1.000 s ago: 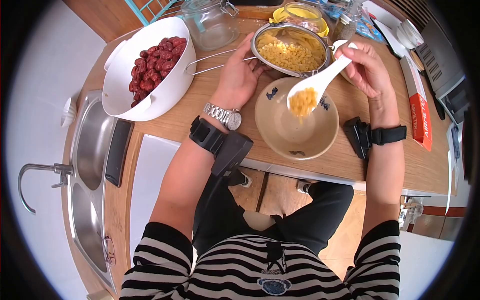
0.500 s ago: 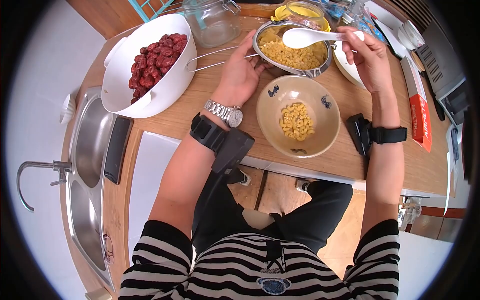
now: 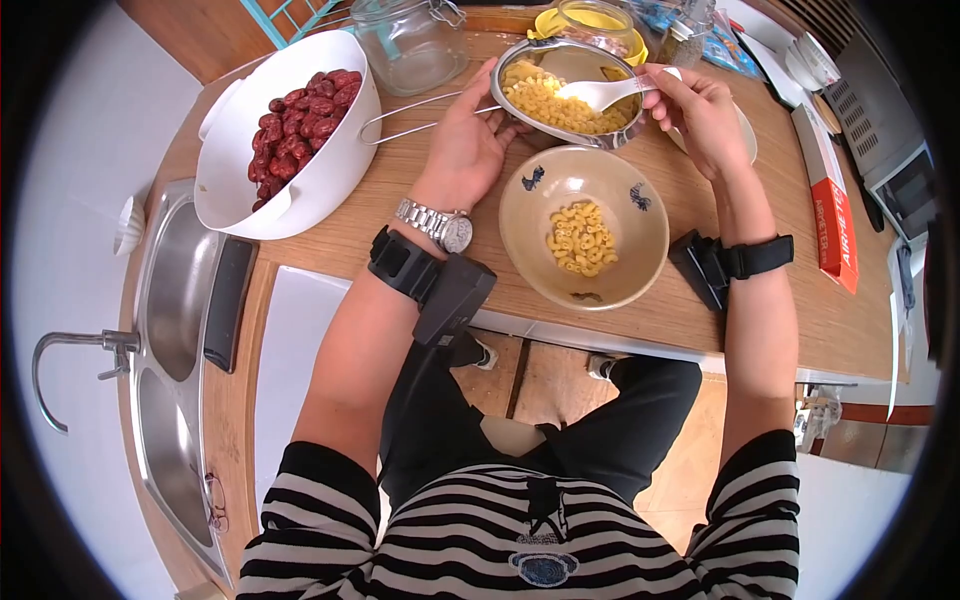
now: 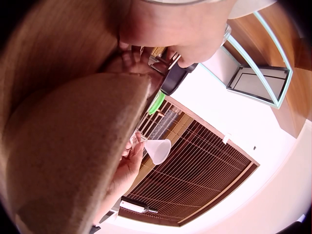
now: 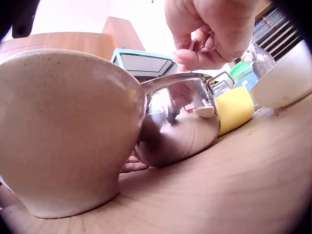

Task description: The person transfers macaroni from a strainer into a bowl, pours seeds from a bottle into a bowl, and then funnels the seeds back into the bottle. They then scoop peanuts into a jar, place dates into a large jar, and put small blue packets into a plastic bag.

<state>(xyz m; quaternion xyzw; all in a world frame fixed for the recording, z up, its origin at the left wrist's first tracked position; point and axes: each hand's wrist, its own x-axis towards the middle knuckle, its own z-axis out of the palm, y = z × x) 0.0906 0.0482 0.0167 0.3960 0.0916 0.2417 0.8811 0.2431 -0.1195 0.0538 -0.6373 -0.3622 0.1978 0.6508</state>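
Observation:
A steel bowl with a long wire handle (image 3: 590, 65) is tilted toward me and holds elbow macaroni (image 3: 540, 100). My left hand (image 3: 462, 155) grips its left side, thumb up by the rim and the wire handle crossing the hand. Pinched by the handle in my right hand (image 3: 705, 115) is a white soup spoon (image 3: 602, 93), its scoop down in the macaroni. Directly in front stands a beige ceramic bowl (image 3: 520, 225) with blue motifs, a small heap of macaroni (image 3: 583, 240) at its bottom. The right wrist view shows the steel bowl's shiny wall (image 5: 195, 134) behind the ceramic bowl (image 5: 63, 126).
To the left is a white basin (image 3: 225, 170) of red dates (image 3: 300, 130), with a glass jar (image 3: 410, 50) behind it. A white dish (image 3: 745, 135) lies partly under my right hand. A red-and-white box (image 3: 835, 230) lies at right, a double sink (image 3: 170, 300) at far left.
The spoonful of macaroni over the ceramic bowl has dropped into it. My right hand has brought the emptied spoon back and lowered it into the steel bowl. The left hand keeps its grip.

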